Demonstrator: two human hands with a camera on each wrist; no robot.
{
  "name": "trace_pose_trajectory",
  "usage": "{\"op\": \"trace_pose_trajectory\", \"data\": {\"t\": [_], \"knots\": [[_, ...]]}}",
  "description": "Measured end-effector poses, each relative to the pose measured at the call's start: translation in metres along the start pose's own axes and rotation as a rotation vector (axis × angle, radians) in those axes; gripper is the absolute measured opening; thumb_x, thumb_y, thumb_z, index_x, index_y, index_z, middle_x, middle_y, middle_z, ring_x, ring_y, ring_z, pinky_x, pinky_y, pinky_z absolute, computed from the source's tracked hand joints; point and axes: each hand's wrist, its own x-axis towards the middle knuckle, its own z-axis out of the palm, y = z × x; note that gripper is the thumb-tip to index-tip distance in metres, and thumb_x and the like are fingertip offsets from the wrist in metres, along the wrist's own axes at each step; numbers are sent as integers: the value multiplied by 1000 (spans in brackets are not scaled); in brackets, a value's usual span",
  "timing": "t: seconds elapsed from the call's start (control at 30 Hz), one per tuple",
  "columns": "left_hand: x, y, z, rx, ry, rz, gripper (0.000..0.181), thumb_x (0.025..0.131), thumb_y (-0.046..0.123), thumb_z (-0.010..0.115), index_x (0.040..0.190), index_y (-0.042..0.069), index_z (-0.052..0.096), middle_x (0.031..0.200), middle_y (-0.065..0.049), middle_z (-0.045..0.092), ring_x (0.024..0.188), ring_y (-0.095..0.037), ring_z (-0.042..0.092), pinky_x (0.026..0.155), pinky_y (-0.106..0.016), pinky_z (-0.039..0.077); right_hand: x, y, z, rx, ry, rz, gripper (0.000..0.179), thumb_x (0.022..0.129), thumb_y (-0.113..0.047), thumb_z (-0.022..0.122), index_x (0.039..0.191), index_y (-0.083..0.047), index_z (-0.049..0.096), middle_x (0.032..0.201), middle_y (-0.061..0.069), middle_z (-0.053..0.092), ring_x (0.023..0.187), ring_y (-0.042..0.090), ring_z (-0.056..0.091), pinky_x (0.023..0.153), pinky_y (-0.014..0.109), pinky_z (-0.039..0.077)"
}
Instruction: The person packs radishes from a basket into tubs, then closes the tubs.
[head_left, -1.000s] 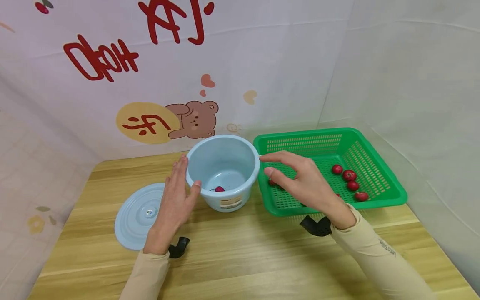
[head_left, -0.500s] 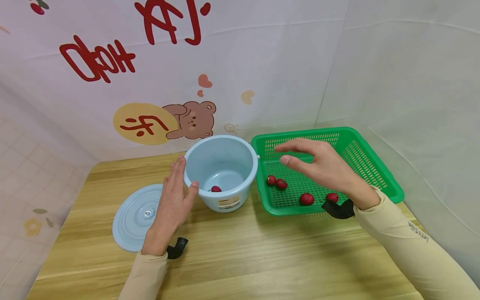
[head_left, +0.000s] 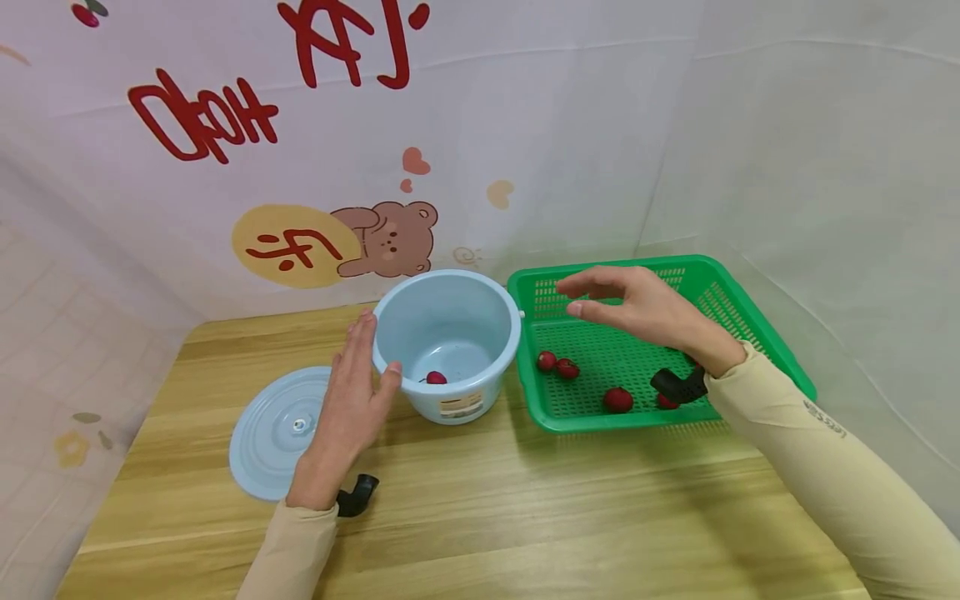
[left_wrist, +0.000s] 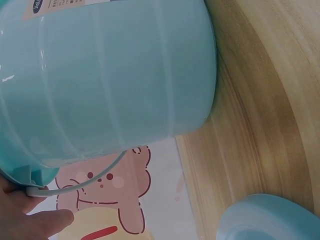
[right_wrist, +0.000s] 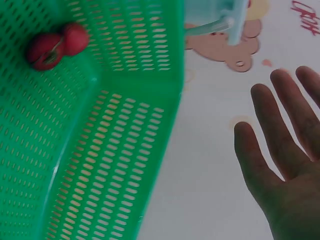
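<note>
A light blue bucket (head_left: 448,333) stands upright on the table, with one small round red fruit or vegetable (head_left: 437,378) on its bottom. My left hand (head_left: 354,404) is at the bucket's left rim, fingers extended and thumb apart; in the left wrist view its fingers (left_wrist: 47,220) lie by the handle joint (left_wrist: 35,191). Over the green basket (head_left: 547,412) hovers my right hand (head_left: 641,308), holding nothing. Its fingers are spread and nearly straight in the right wrist view. Below it, several similar red pieces (head_left: 618,400) lie in the basket, some hidden by the wrist.
A round blue lid (head_left: 262,442) lies on the wooden table (head_left: 487,517) left of the bucket, partly behind my left hand. The basket stands close to the bucket's right side. A white printed cloth (head_left: 570,125) hangs behind the table.
My right hand has moved from the bucket's right rim, rightward and slightly up, to above the basket. My left hand stays at the rim. Several red pieces at the basket's left are now uncovered.
</note>
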Motion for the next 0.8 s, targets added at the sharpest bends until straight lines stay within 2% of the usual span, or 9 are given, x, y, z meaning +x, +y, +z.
{"op": "trace_pose_trajectory", "data": {"t": [0.2, 0.47, 0.8], "knots": [[1, 0, 1, 3, 1, 0, 74, 105, 37, 47, 166, 6, 19, 172, -10, 17, 159, -33, 12, 121, -68, 14, 11, 19, 2, 1, -92, 30, 41, 98, -36, 71, 136, -22, 68, 133, -5, 68, 122, 20, 63, 107, 49, 45], [0, 0, 1, 10, 4, 4, 74, 105, 38, 47, 165, 5, 19, 172, -11, 17, 158, -35, 14, 121, -68, 14, 28, 41, 7, 75, -255, 74, 53, 95, -36, 76, 143, -18, 62, 142, 1, 62, 131, 27, 58, 106, 50, 49], [0, 1, 2, 6, 1, -3, 75, 105, 38, 47, 166, 6, 18, 172, -11, 16, 158, -34, 13, 121, -67, 14, 42, 68, 11, 89, -312, 67, 56, 95, -35, 75, 145, -14, 60, 146, 7, 60, 136, 37, 54, 105, 50, 50]]}}
